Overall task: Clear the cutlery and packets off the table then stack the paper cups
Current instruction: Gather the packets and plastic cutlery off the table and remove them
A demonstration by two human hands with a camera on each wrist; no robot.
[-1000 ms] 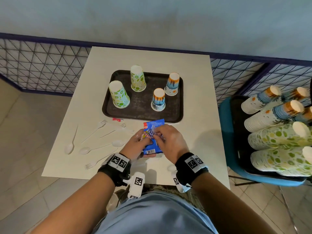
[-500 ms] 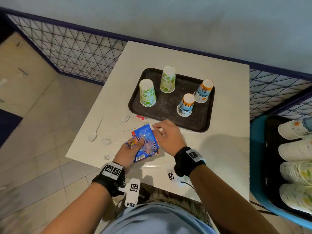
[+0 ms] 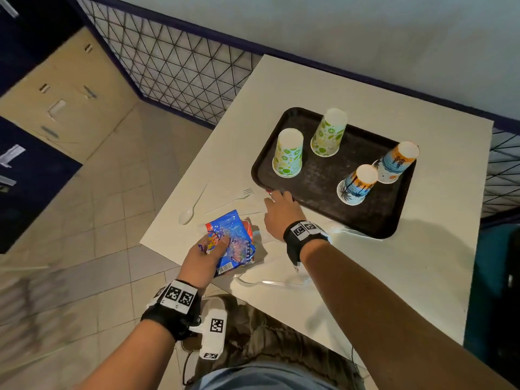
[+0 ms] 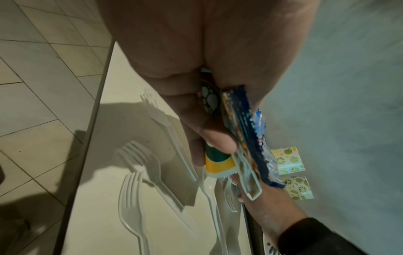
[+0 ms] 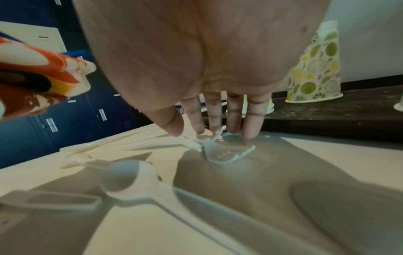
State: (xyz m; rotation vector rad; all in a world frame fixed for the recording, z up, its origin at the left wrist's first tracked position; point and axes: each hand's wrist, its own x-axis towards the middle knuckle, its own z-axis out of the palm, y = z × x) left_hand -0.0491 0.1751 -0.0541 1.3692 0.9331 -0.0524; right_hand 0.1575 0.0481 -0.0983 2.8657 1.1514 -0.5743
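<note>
My left hand [image 3: 216, 247] grips a bundle of packets [image 3: 237, 243], blue on top and orange beneath; in the left wrist view my thumb pinches the packets [image 4: 246, 134] edge-on. My right hand [image 3: 274, 198] reaches to the near edge of the dark tray [image 3: 318, 175]. Its straight fingertips [image 5: 250, 132] touch the table at a small red sachet [image 5: 214, 132], next to a white plastic fork [image 5: 226, 153]. Upside down on the tray stand two green-patterned cups [image 3: 288, 153] and two blue-and-orange cups [image 3: 356, 184]. A white spoon [image 3: 191, 209] and a fork [image 3: 239, 195] lie on the table, with more forks [image 4: 130, 189] below my left hand.
The white table [image 3: 394, 263] has its left edge close to my left hand. A black mesh fence [image 3: 183, 68] runs behind it and blue lockers [image 3: 31, 181] stand at the left. A blue chair [image 3: 495, 277] is at the right edge. Another spoon [image 5: 130, 177] lies under my right wrist.
My right hand has let go of the packets and moved forward to the tray's near edge. My left hand keeps the bundle. The head view has swung to the left.
</note>
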